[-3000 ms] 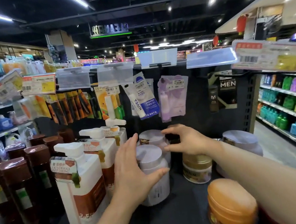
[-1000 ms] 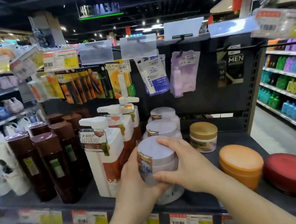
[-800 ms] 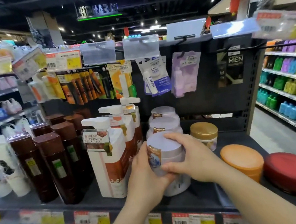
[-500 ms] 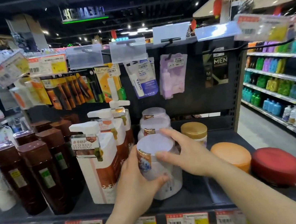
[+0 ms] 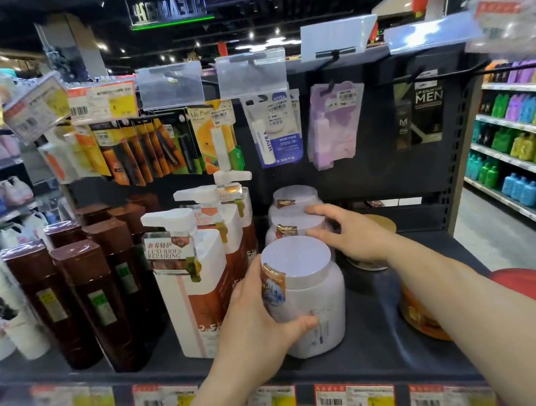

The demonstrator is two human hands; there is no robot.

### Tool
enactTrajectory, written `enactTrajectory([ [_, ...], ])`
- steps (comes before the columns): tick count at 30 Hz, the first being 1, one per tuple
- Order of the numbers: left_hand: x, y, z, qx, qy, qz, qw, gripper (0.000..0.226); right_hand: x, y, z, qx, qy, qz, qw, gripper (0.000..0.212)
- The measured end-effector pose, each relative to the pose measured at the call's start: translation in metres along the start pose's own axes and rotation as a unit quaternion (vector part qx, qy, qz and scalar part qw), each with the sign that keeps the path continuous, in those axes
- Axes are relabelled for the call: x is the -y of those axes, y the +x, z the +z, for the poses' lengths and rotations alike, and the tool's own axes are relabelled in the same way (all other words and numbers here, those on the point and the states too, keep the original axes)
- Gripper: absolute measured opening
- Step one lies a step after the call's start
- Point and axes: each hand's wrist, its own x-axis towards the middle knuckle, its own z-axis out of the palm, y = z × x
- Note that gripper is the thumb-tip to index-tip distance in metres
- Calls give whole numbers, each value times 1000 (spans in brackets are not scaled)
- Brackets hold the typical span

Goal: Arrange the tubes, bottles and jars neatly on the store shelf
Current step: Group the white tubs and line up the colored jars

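The front white round plastic jar [image 5: 310,299], near the shelf [image 5: 366,365] front edge, is gripped by the left hand [image 5: 258,320], likely for alignment. The second lilac-lidded jar [image 5: 294,228] is touched by the right hand's [image 5: 352,236] loosely spread fingers.

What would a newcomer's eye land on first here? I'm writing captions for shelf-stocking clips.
First, the pale lilac-lidded plastic jar at the dark shelf's front edge, gripped by the left hand. Next, the right hand reaching past it to the second matching jar in the row behind. Then the white pump bottles with brown labels standing just left of the jars.
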Motion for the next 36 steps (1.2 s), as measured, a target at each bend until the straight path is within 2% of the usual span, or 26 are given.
enactTrajectory([
  [8,2,-2,-3,-3,13,0,1000,111,3,-8,-1,-19,-51,-11,998,48],
  [22,3,-4,-9,3,8,-8,1000,114,8,-9,2,-41,-75,0,996,48],
  [36,3,-2,-10,15,3,-13,1000,112,3,-7,12,-73,-50,-2,996,48],
])
